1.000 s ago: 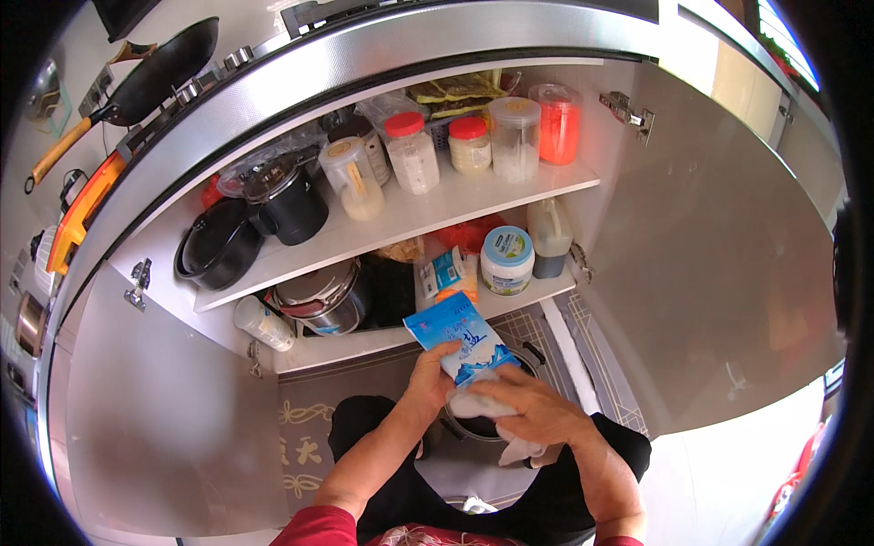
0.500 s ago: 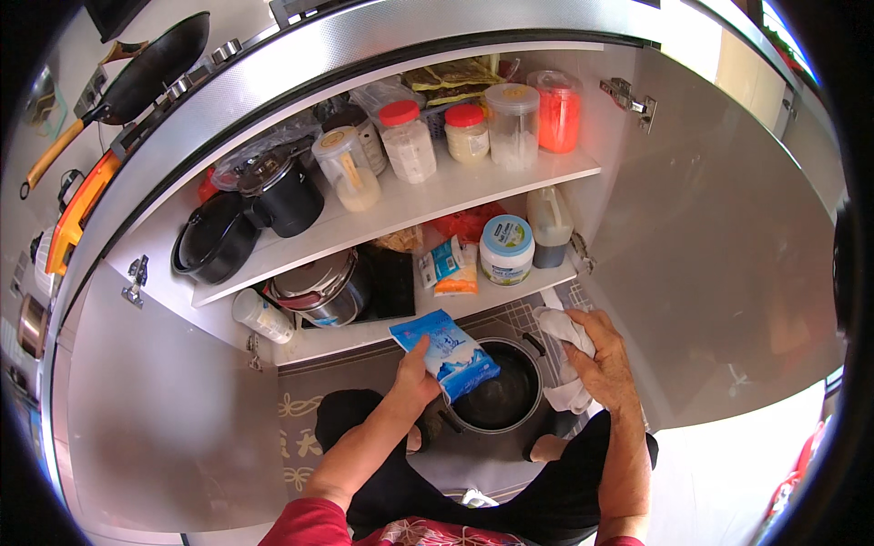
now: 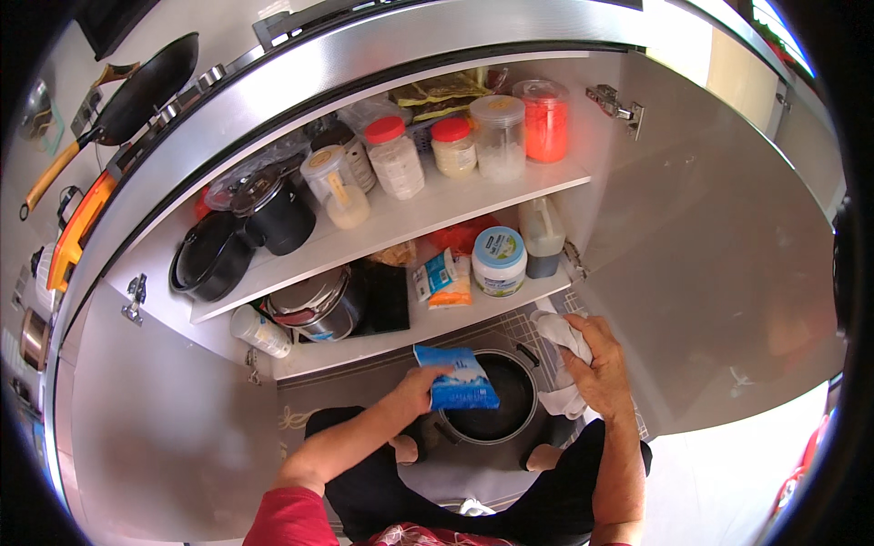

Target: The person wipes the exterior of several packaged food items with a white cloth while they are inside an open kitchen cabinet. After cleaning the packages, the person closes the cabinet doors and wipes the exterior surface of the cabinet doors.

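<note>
Holding a blue packet (image 3: 464, 386) over a dark pot (image 3: 512, 393)

An open cabinet (image 3: 719, 273), its shelves (image 3: 391, 227) bearing jars (image 3: 395, 166) and cookware (image 3: 287, 220), faces a patterned grey mat (image 3: 350, 393) on which the pot stands. The packet, glossy blue with pale patches and roughly rectangular, overlaps the pot's left rim as seen from above. The left hand (image 3: 421, 386) pinches its left side, thumb uppermost; the right hand (image 3: 601, 371), curled, grips a white cloth (image 3: 553, 338) beside the pot.

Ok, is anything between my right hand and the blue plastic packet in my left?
Only the crumpled white cloth your right hand holds, on the side facing the blue plastic packet. The round black pot with the silver rim sits beneath the gap; nothing else visible blocks the way.
</note>
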The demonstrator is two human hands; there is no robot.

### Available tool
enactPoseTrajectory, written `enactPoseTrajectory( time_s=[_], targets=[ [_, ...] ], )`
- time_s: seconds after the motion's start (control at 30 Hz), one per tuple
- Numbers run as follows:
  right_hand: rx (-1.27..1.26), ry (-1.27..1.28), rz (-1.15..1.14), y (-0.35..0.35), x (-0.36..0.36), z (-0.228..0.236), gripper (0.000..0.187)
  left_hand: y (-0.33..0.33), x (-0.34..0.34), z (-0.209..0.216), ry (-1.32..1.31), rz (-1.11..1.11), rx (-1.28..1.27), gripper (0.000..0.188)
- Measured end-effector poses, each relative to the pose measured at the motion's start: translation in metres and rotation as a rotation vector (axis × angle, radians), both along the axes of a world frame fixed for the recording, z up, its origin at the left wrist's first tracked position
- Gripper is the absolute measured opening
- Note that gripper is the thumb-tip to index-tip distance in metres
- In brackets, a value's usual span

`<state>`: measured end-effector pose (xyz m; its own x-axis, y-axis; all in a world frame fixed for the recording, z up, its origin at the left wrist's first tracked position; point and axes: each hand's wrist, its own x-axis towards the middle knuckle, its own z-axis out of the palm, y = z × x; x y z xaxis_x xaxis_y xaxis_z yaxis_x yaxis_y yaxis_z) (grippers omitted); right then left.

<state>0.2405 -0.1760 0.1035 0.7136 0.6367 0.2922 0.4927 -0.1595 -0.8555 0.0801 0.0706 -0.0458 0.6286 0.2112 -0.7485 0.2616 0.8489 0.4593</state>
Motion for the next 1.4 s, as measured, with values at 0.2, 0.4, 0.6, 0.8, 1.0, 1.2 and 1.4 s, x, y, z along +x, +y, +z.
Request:
enactPoseTrajectory(
  time_s=[0.2,0.4,0.6,0.8,1.0,1.2,1.4],
  targets=[
    [-0.038,-0.112,-0.011,-0.001,-0.001,-0.004,0.052,0.029,0.114,0.036,-0.218,0.113,0.119,0.041],
    [-0.147,-0.135,0.086,0.002,-0.005,-0.004,0.057,0.064,0.232,0.010,-0.321,0.273,0.346,0.035],
    [-0.215,-0.107,0.169,0.012,-0.005,0.003,0.058,0.113,0.300,-0.045,-0.259,0.336,0.361,0.042],
    [-0.284,-0.104,0.228,0.015,-0.002,-0.006,0.063,0.089,0.312,-0.046,-0.239,0.289,0.649,0.043],
    [-0.340,-0.077,0.295,0.021,-0.009,0.000,0.067,0.124,0.317,-0.083,-0.149,0.322,1.207,0.045],
    [-0.363,-0.080,0.327,0.024,-0.010,-0.006,0.067,0.111,0.299,-0.090,0.054,0.135,1.758,0.067],
    [-0.362,-0.154,0.372,0.034,-0.017,-0.003,0.062,0.097,0.275,-0.096,0.219,0.090,1.855,0.087]
  ],
)
